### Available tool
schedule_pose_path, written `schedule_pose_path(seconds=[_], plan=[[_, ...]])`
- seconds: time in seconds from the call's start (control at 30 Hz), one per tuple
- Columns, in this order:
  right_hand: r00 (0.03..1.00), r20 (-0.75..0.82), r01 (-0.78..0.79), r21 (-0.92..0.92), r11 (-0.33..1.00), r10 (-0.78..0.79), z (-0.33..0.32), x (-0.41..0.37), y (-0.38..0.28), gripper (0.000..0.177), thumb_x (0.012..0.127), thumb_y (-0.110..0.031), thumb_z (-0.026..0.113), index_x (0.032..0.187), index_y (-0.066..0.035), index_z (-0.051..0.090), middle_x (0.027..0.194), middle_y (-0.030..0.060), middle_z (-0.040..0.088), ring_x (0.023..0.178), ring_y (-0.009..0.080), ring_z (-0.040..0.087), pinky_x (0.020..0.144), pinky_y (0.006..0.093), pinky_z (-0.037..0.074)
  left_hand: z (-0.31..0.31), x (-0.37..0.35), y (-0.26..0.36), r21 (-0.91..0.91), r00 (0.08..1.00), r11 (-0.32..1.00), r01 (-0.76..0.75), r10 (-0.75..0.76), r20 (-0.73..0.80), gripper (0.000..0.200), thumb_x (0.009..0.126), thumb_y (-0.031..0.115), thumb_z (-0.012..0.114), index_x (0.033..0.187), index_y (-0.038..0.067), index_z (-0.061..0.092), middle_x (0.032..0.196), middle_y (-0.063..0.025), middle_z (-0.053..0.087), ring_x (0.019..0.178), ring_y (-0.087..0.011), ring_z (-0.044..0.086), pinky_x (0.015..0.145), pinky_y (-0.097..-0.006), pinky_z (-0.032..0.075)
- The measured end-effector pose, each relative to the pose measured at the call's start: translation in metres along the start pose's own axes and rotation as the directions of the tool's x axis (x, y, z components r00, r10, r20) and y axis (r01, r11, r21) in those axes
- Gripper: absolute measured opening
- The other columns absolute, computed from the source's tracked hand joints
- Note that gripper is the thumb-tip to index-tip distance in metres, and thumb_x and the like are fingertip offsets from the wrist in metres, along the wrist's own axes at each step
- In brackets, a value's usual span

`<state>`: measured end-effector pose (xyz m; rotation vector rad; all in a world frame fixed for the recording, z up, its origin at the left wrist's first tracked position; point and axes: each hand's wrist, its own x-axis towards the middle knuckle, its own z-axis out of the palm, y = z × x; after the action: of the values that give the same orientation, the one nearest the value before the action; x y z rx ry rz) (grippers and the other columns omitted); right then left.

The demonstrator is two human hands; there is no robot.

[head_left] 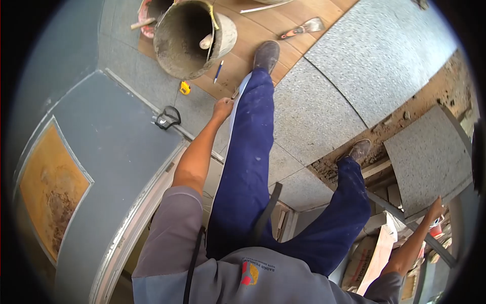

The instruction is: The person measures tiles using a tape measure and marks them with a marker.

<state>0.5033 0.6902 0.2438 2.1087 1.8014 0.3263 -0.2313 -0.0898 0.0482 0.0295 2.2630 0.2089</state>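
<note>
My left hand point(224, 107) is closed beside my thigh, over the grey floor tiles. A small narrow piece shows just past its fingers, but its kind cannot be made out. On the far right, my right hand point(435, 207) grips the edge of a large speckled grey tile point(428, 157), which is raised and tilted above the dug strip. Ahead of my left hand lie a yellow tape measure point(185, 88), a blue and white pen point(218, 72) and a black strap-like item point(168, 117).
A mortar-caked bucket point(223, 43) stands at the top by my foot. A scraper point(302, 28) rests on wood-look tiles point(248, 23). Bare soil point(405, 114) runs beside the laid grey tiles point(314, 111). A torn paper sack point(362, 263) sits at lower right; a grey wall point(116, 147) borders the left.
</note>
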Motion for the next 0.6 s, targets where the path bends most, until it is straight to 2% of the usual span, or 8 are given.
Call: schedule_pose_path(seconds=[0.07, 0.1, 0.2, 0.3, 0.37, 0.5, 0.53, 0.6], plan=[[0.968, -0.185, 0.123, -0.251, 0.96, -0.172, -0.006, -0.002, -0.021, 0.084, 0.087, -0.054, 0.07, 0.14, 0.008, 0.053, 0.142, 0.0292, 0.055, 0.13, 0.045, 0.053, 0.11, 0.0494, 0.042, 0.001, 0.014, 0.004, -0.003, 0.999, 0.999, 0.045, -0.045, -0.012, 0.037, 0.091, 0.036, 0.064, 0.105, 0.005, 0.075, 0.107, -0.0221, 0.073, 0.106, -0.0373, 0.068, 0.094, -0.0431, 0.051], [0.915, -0.174, 0.297, -0.323, 0.899, -0.365, -0.018, -0.01, -0.039, 0.082, 0.089, -0.051, 0.07, 0.144, 0.006, 0.048, 0.148, 0.028, 0.049, 0.138, 0.0418, 0.047, 0.114, 0.0482, 0.038, 0.003, 0.021, 0.003, 0.009, 0.997, 0.997, 0.073, -0.073, -0.036, 0.038, 0.09, 0.038, 0.066, 0.106, 0.005, 0.075, 0.108, -0.0219, 0.073, 0.107, -0.0372, 0.068, 0.094, -0.0427, 0.051], [0.783, -0.254, 0.54, -0.173, 0.823, -0.567, -0.011, -0.044, -0.118, 0.071, 0.097, -0.046, 0.064, 0.145, 0.004, 0.048, 0.152, 0.0253, 0.046, 0.142, 0.0412, 0.043, 0.112, 0.0509, 0.041, 0.009, 0.04, -0.012, -0.031, 0.991, 0.992, 0.125, -0.126, -0.041, 0.039, 0.089, 0.038, 0.065, 0.109, 0.005, 0.074, 0.11, -0.0222, 0.072, 0.109, -0.0375, 0.067, 0.095, -0.0427, 0.05], [0.773, -0.096, 0.635, 0.12, 0.763, -0.628, -0.045, -0.141, -0.245, 0.062, 0.101, -0.042, 0.06, 0.147, -0.003, 0.049, 0.156, 0.0223, 0.042, 0.148, 0.0378, 0.034, 0.115, 0.0511, 0.038, 0.008, 0.054, -0.026, -0.093, 0.972, 0.97, 0.224, -0.23, -0.057, 0.044, 0.088, 0.036, 0.066, 0.113, 0.002, 0.072, 0.114, -0.0254, 0.071, 0.113, -0.0388, 0.066, 0.098, -0.0424, 0.049], [0.703, -0.016, 0.699, 0.202, 0.686, -0.711, -0.06, -0.198, -0.31, 0.057, 0.103, -0.038, 0.057, 0.148, -0.005, 0.048, 0.157, 0.0224, 0.04, 0.144, 0.038, 0.04, 0.114, 0.0508, 0.041, 0.008, 0.07, -0.037, -0.117, 0.96, 0.959, 0.257, -0.268, -0.086, 0.044, 0.087, 0.035, 0.067, 0.114, 0.001, 0.071, 0.114, -0.0258, 0.071, 0.114, -0.0393, 0.065, 0.099, -0.0422, 0.049], [0.588, 0.164, 0.69, 0.409, 0.597, -0.792, -0.048, -0.268, -0.362, 0.052, 0.104, -0.033, 0.057, 0.147, -0.005, 0.049, 0.156, 0.0232, 0.04, 0.136, 0.0377, 0.051, 0.106, 0.0489, 0.05, -0.003, 0.09, -0.079, -0.14, 0.932, 0.937, 0.319, -0.337, -0.132, 0.046, 0.086, 0.035, 0.068, 0.117, 0.0, 0.07, 0.118, -0.026, 0.07, 0.117, -0.0398, 0.064, 0.102, -0.0427, 0.048], [0.559, 0.197, 0.694, 0.42, 0.584, -0.806, -0.045, -0.283, -0.37, 0.05, 0.103, -0.031, 0.057, 0.145, -0.005, 0.051, 0.154, 0.0237, 0.043, 0.133, 0.037, 0.054, 0.105, 0.0475, 0.051, -0.011, 0.098, -0.091, -0.146, 0.929, 0.935, 0.325, -0.344, -0.135, 0.047, 0.086, 0.035, 0.069, 0.118, 0.001, 0.07, 0.12, -0.0262, 0.069, 0.119, -0.04, 0.063, 0.103, -0.043, 0.047], [0.501, 0.257, 0.701, 0.44, 0.561, -0.827, -0.04, -0.311, -0.387, 0.045, 0.103, -0.027, 0.058, 0.141, -0.003, 0.054, 0.148, 0.0246, 0.05, 0.128, 0.0355, 0.059, 0.102, 0.0448, 0.054, -0.014, 0.125, -0.131, -0.113, 0.898, 0.939, 0.325, -0.344, -0.275, 0.051, 0.085, 0.036, 0.069, 0.124, 0.002, 0.067, 0.126, -0.0267, 0.066, 0.121, -0.0406, 0.061, 0.104, -0.0446, 0.046]])
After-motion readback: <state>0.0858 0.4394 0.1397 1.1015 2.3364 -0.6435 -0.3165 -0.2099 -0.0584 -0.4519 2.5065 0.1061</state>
